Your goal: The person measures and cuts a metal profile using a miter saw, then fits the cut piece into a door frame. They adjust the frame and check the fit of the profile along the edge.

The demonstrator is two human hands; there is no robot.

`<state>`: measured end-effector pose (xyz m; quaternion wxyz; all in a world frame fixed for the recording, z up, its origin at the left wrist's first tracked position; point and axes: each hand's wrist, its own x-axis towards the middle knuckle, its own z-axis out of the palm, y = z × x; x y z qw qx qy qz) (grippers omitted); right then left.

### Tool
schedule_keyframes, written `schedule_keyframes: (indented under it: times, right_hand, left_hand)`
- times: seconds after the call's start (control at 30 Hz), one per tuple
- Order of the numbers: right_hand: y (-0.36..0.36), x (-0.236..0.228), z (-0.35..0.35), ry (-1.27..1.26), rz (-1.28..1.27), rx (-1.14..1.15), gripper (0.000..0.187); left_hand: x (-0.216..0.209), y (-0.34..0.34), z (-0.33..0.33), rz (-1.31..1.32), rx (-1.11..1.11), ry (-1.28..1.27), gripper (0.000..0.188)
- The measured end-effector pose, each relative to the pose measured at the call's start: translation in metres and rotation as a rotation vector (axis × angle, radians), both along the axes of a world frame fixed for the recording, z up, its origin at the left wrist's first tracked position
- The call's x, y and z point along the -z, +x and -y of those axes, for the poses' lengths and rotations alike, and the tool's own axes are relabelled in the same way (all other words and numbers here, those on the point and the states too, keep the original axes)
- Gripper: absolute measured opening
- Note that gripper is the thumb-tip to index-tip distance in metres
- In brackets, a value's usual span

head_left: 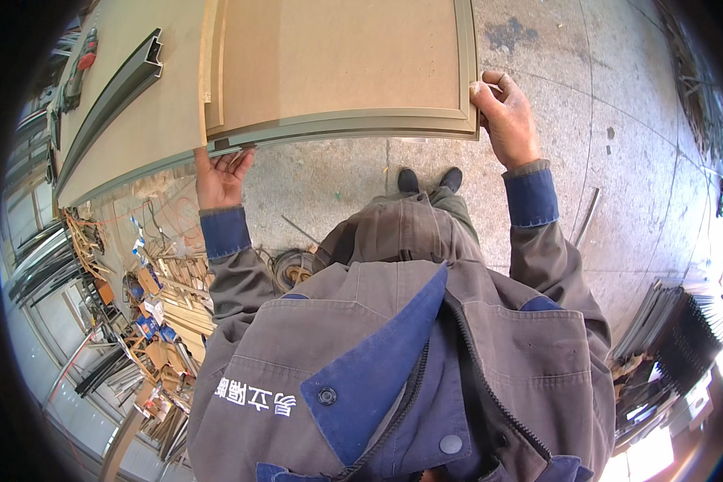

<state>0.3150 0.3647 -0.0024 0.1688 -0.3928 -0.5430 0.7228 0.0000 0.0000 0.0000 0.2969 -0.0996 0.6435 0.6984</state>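
Note:
A bronze-coloured metal frame (353, 124) lies on a brown board (365, 60), its near edge and right corner sticking out toward me. My left hand (220, 178) is palm up at the near edge, left of the middle, with its fingers curled against the underside of the frame. Its thumb side is partly hidden by a pale upright strip (203, 80). At the right corner my right hand (506, 116) grips the frame's outer side, thumb and fingers bent around the edge.
A dark metal profile (116, 100) and a red-and-black power drill (80, 68) lie on the board at left. Wood offcuts (189, 321) and stacked bars (40, 261) crowd the lower left. Dark strips (675, 337) stand stacked at lower right. A thin rod (588, 217) lies on the concrete floor.

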Motion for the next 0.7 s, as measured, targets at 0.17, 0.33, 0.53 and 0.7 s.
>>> schedule_keyframes:
  times: [0.17, 0.33, 0.53, 0.7]
  right_hand:
    - [0.0, 0.005, -0.004, 0.041, 0.02, 0.012, 0.055]
    - [-0.002, 0.005, 0.002, 0.0, -0.026, 0.03, 0.049]
    - [-0.001, 0.003, 0.005, -0.04, -0.057, -0.002, 0.037]
    - [0.0, -0.004, 0.002, -0.057, -0.044, -0.045, 0.037]
  left_hand:
    - [-0.001, 0.007, -0.012, -0.004, -0.076, 0.015, 0.074]
    - [0.0, 0.004, -0.009, -0.021, -0.131, 0.027, 0.066]
    - [0.009, 0.0, 0.004, -0.01, -0.104, 0.04, 0.059]
    - [0.003, 0.008, -0.005, 0.007, -0.12, 0.104, 0.05]
